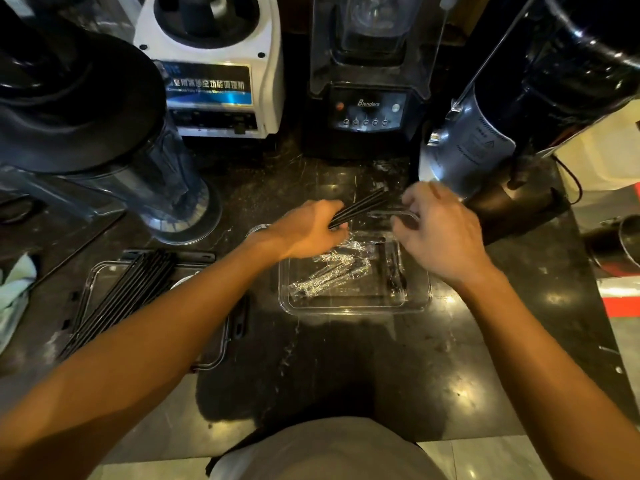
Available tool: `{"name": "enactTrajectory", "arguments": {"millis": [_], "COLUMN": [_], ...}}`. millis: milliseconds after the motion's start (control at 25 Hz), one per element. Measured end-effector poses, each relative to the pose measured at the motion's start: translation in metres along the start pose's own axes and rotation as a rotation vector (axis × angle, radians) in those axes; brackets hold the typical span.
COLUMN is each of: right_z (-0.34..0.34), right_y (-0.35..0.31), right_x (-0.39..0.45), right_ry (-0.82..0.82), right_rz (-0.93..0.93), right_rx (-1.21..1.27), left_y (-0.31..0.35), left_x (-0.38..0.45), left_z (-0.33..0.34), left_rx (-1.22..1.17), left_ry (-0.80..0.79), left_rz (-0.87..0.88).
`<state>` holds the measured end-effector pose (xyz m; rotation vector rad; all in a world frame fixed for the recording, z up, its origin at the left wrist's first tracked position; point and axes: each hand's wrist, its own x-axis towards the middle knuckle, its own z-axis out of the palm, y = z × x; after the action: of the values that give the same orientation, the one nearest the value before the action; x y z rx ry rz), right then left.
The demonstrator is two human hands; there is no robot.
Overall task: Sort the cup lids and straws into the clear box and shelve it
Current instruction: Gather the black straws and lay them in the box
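- A dark, shiny stone counter [346, 358] is seen filling most of the view, with light spots reflected in it.
- Far along the counter a row of machines is parked: a big blender jug with a black lid [79, 109] at far left, a white blender base [214, 81] next to it, a black blender marked "Blenders" [367, 98] in the middle, and a tall steel-and-black machine [491, 133] on the right.
- On the near left a clear tray [214, 355] is set on the counter, partly hidden under the left forearm, and a pile of loose black straws [117, 299] is laid across it on a slant.
- The clear box [353, 306] is sat in the middle of the counter, just right of the tray. Wrapped straws [332, 275] in crinkly clear plastic are lying inside it.
- The left hand [308, 230] is held over the far left edge of the box, fingers wrapped around a bundle of black straws [360, 206] that is pointed up and to the far right.
- The right hand [440, 230] is held over the far right corner of the box, fingers curled near the bundle's far tips; whether anything is actually gripped can't be told, too blurry.
- A pale crumpled cloth [14, 296] is spotted at the left edge.
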<state>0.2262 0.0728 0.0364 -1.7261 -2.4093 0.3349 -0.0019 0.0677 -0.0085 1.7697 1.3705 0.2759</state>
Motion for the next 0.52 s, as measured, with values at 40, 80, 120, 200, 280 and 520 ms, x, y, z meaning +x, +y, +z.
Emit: {"name": "enactTrajectory", "arguments": {"millis": [40,80,120,200,280,520], "right_z": [-0.005,-0.008,-0.01,-0.013,-0.017,-0.017], "right_y": [-0.005,-0.012,-0.019,-0.037,-0.055,-0.141], "right_x": [0.003,0.006,0.011,0.023,0.035,0.048], "right_ry": [0.031,0.014,-0.007,-0.012,-0.005,-0.146], "right_rz": [-0.114,-0.22,-0.3,-0.403,-0.462,-0.613], "right_rx": [-0.065,-0.107,-0.134,-0.154,-0.152,-0.215], "left_y": [0.003,0.005,0.008,0.01,0.01,-0.012], "left_x": [-0.004,-0.011,-0.017,-0.031,-0.049,-0.119], "left_z": [-0.006,-0.012,-0.02,-0.035,-0.047,-0.069], "left_rx": [-0.011,-0.007,0.005,0.056,0.111,0.176], "left_ry": [0.008,0.026,0.051,0.116,0.202,0.362], "left_rz": [0.007,0.011,0.015,0.038,0.035,-0.051]}}
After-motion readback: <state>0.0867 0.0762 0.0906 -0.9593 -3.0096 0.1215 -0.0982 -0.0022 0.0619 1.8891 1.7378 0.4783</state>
